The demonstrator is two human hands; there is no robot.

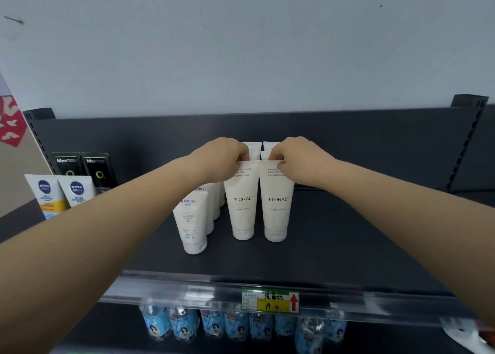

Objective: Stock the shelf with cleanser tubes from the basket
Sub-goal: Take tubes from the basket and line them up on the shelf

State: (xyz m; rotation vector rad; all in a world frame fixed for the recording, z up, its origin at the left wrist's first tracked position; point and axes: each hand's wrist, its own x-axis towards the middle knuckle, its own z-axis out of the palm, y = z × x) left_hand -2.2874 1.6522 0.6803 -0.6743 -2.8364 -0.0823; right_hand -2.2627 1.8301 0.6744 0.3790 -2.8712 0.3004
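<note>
Two cream FLORAL cleanser tubes stand cap-down side by side on the dark shelf. My left hand pinches the top crimp of the left FLORAL tube. My right hand pinches the top crimp of the right FLORAL tube. Behind them the tops of more FLORAL tubes show between my hands. The basket is not in view.
A row of white Manting tubes stands just left of the FLORAL tubes. Nivea Men tubes and black Men tubes stand at the far left. A yellow-green price tag hangs on the shelf's front rail, with water bottles on the shelf below.
</note>
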